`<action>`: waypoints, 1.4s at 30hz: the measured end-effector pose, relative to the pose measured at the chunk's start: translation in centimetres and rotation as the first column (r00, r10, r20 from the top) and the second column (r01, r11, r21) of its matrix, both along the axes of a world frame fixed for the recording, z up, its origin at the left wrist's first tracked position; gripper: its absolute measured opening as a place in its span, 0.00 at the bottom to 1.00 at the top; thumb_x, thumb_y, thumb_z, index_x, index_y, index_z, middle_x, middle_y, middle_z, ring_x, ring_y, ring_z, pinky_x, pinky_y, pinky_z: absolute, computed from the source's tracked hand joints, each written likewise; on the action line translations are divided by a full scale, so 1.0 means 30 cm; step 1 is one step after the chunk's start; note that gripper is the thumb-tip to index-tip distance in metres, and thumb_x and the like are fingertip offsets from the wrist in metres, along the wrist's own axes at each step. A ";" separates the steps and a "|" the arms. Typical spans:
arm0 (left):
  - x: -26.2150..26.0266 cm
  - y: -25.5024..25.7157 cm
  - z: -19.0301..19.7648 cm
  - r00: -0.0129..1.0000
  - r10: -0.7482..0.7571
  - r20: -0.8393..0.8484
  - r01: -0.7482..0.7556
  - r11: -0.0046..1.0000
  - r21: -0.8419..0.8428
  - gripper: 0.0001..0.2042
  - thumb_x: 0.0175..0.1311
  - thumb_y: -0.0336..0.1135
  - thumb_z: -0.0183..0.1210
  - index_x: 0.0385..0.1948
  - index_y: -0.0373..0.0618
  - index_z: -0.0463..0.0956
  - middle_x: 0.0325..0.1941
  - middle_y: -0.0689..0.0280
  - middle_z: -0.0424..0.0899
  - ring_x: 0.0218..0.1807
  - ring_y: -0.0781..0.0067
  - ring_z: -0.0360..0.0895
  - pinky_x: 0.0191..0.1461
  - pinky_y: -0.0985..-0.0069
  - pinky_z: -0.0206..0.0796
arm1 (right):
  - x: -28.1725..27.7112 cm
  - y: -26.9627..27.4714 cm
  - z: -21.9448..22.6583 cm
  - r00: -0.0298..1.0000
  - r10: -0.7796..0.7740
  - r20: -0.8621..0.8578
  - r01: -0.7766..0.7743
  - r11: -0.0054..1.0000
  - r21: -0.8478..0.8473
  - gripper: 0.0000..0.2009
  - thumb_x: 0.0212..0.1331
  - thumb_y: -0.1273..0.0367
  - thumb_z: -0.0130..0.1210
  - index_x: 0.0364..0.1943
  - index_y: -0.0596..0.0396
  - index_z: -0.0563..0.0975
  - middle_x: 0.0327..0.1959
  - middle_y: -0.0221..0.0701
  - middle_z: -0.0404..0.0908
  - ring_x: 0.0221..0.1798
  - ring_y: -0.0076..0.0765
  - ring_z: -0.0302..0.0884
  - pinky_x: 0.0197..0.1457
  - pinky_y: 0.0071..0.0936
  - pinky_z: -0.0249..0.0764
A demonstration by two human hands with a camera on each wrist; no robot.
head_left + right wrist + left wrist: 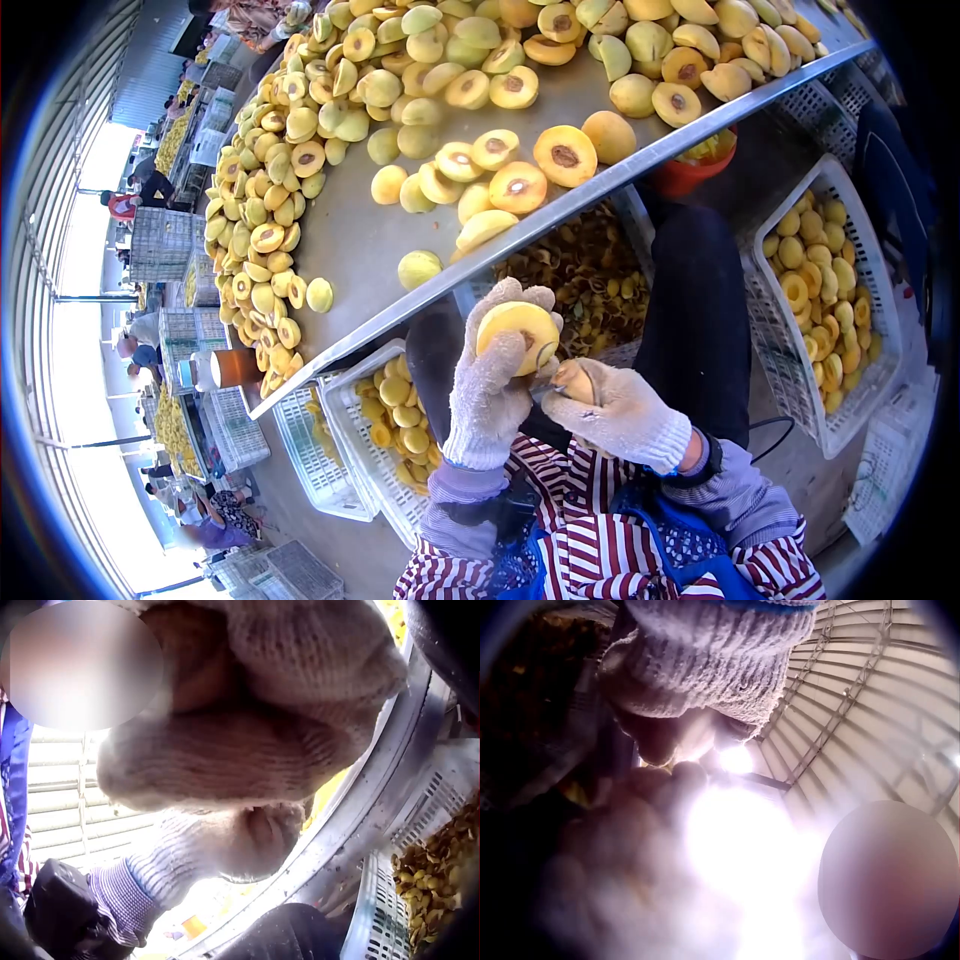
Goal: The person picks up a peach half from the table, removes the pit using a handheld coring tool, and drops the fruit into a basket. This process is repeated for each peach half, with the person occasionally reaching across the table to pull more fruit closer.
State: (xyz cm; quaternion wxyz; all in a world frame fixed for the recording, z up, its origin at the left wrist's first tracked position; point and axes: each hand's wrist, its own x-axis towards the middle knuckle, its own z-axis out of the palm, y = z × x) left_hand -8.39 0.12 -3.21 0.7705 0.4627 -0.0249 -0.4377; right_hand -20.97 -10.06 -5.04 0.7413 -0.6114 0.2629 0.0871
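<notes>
In the head view my gloved left hand [485,395] holds a yellow fruit half [518,330] between thumb and fingers, its cut face showing. My gloved right hand [628,412] grips a small tool with a brown handle [574,381]; a thin curved metal edge lies at the fruit's lower right side. The right wrist view has my right glove [240,754] large above, with my left hand [225,844] below and behind it. Glare and blur fill much of the left wrist view, under a knit glove [705,664]; the fruit cannot be made out there.
A metal table [360,235] bears heaped fruit halves [270,205], some near its raised edge. Below stand a crate of dark scraps [590,275], fruit crates at left [355,395] and right [885,350], and a red bucket [690,178]. Other people and crates stand far left.
</notes>
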 end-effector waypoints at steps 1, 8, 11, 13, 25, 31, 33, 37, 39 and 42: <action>-0.004 -0.005 -0.007 1.000 0.002 0.012 -0.002 1.000 -0.019 0.30 0.63 0.45 0.65 0.63 0.42 0.64 0.65 0.52 0.71 0.62 0.55 0.74 0.63 0.62 0.70 | 0.002 -0.002 0.001 1.000 0.014 0.008 -0.014 1.000 -0.024 0.22 0.62 0.54 0.59 0.55 0.50 0.76 0.40 0.42 0.85 0.44 0.51 0.84 0.48 0.36 0.78; -0.029 -0.021 -0.013 0.989 0.017 0.145 -0.016 1.000 -0.004 0.34 0.66 0.59 0.57 0.64 0.42 0.63 0.66 0.52 0.71 0.62 0.55 0.74 0.63 0.62 0.71 | 0.023 -0.014 0.014 0.998 0.059 -0.003 -0.059 0.992 -0.112 0.25 0.62 0.52 0.58 0.58 0.48 0.72 0.40 0.45 0.84 0.44 0.56 0.82 0.46 0.42 0.78; -0.063 -0.032 -0.008 0.965 0.052 0.257 -0.062 0.998 0.031 0.32 0.69 0.58 0.54 0.64 0.41 0.62 0.66 0.52 0.71 0.62 0.56 0.74 0.64 0.61 0.70 | 0.021 -0.007 0.006 0.999 0.047 0.024 -0.044 0.991 -0.125 0.23 0.63 0.52 0.57 0.57 0.49 0.73 0.41 0.45 0.84 0.45 0.56 0.82 0.47 0.42 0.78; -0.086 -0.043 -0.006 0.932 0.093 0.351 -0.113 0.993 0.037 0.32 0.71 0.57 0.52 0.64 0.39 0.62 0.66 0.52 0.70 0.62 0.57 0.75 0.64 0.63 0.70 | 0.021 -0.005 0.007 0.998 0.046 0.034 -0.043 0.995 -0.088 0.22 0.63 0.53 0.57 0.56 0.50 0.73 0.41 0.44 0.84 0.45 0.54 0.82 0.47 0.41 0.78; 0.003 -0.037 0.067 0.722 -0.341 0.602 0.181 0.933 0.311 0.16 0.71 0.41 0.54 0.46 0.35 0.80 0.47 0.52 0.85 0.46 0.62 0.85 0.49 0.69 0.75 | -0.028 -0.089 0.030 0.967 0.218 0.135 -0.223 0.454 0.863 0.11 0.68 0.61 0.56 0.38 0.55 0.73 0.13 0.24 0.70 0.09 0.19 0.63 0.10 0.18 0.57; -0.019 -0.061 0.033 0.440 -0.160 0.883 0.133 0.985 0.113 0.28 0.69 0.60 0.52 0.48 0.38 0.78 0.47 0.52 0.83 0.48 0.55 0.82 0.52 0.61 0.75 | -0.055 -0.049 -0.098 0.922 0.100 0.374 -0.376 0.010 0.926 0.15 0.68 0.60 0.55 0.41 0.60 0.73 0.17 0.26 0.74 0.10 0.22 0.66 0.13 0.24 0.65; -0.018 -0.070 0.052 0.628 -0.237 0.741 0.236 0.966 0.108 0.29 0.69 0.60 0.52 0.47 0.36 0.78 0.45 0.52 0.84 0.45 0.58 0.84 0.50 0.63 0.76 | -0.056 -0.059 -0.084 0.920 0.135 0.369 -0.386 0.139 0.912 0.14 0.68 0.60 0.55 0.42 0.59 0.74 0.17 0.25 0.74 0.11 0.21 0.67 0.15 0.23 0.66; -0.027 -0.089 0.060 0.989 -0.139 0.042 0.137 0.990 0.031 0.30 0.70 0.61 0.49 0.51 0.37 0.72 0.46 0.52 0.82 0.37 0.63 0.84 0.35 0.75 0.78 | -0.040 -0.089 -0.002 0.877 0.330 0.349 -0.471 0.446 0.761 0.11 0.69 0.62 0.54 0.42 0.56 0.75 0.17 0.23 0.74 0.12 0.20 0.68 0.16 0.20 0.65; 0.005 -0.085 0.049 0.999 0.038 -0.032 -0.033 0.988 0.150 0.29 0.71 0.60 0.49 0.54 0.40 0.71 0.45 0.53 0.82 0.37 0.61 0.84 0.23 0.79 0.74 | -0.035 -0.088 0.035 0.875 0.361 0.322 -0.474 0.503 0.723 0.10 0.68 0.63 0.54 0.38 0.56 0.75 0.14 0.23 0.72 0.11 0.19 0.66 0.14 0.18 0.62; 0.082 0.038 0.038 0.961 0.211 0.178 -0.226 0.972 0.065 0.29 0.70 0.58 0.52 0.58 0.40 0.70 0.47 0.53 0.82 0.38 0.61 0.84 0.23 0.78 0.75 | -0.033 -0.118 -0.021 0.900 0.222 0.376 -0.431 0.312 0.847 0.12 0.68 0.63 0.53 0.30 0.56 0.73 0.10 0.24 0.69 0.07 0.18 0.59 0.10 0.19 0.57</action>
